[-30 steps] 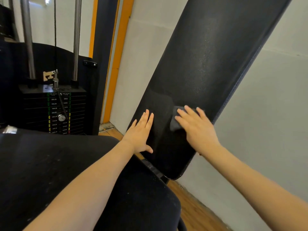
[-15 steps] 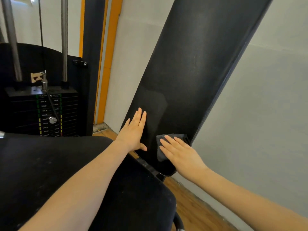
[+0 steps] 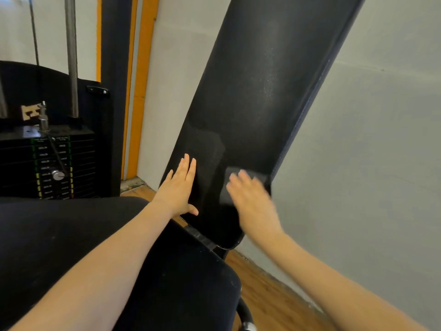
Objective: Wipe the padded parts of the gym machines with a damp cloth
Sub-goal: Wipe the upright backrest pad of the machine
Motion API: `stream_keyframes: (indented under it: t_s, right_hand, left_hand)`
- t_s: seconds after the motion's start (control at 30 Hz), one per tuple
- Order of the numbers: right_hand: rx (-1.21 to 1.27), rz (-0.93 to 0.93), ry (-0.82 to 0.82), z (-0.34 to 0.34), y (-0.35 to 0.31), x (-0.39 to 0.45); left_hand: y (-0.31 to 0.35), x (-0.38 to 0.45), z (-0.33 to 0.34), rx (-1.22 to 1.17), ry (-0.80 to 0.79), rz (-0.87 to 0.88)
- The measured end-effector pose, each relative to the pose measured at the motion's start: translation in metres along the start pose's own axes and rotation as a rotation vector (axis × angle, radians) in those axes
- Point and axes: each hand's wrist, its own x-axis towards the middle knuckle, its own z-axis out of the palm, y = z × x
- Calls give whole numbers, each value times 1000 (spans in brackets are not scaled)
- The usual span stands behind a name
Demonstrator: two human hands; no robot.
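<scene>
STEP wiping lower black padded vinyl backrest [image 3: 257, 96] | RIGHT right hand [image 3: 250, 199] blurred, fingers look flat on the dark grey folded damp cloth [image 3: 248, 177] beneath and just past fingertips | LEFT left hand [image 3: 179, 187] fingers straight, bracing pad | ADVICE even pressure, overlapping strokes, cover seam edge | CONTAINERS none seen

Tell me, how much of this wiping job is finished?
Done, apparently: a darker, damp-looking patch low on the back pad. In hand: the right hand presses the gray cloth near the pad's right edge, blurred mid-stroke, while the left hand rests flat on it. Left: the pad's drier-looking upper stretch; the seat pad shows no clear wet marks.
</scene>
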Motion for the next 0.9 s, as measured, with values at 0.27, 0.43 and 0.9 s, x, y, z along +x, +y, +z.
stream_keyframes:
  t_s: [0.27, 0.43, 0.9]
  right_hand:
    - [5, -161, -125, -22, 13, 9]
    - [-28, 183, 149, -64, 69, 60]
    - [42, -152, -223, -31, 1, 33]
  left_hand:
    - [3, -1, -1, 0, -11, -9]
    - [2, 0, -1, -23, -12, -5]
    - [2, -1, 2, -21, 5, -4]
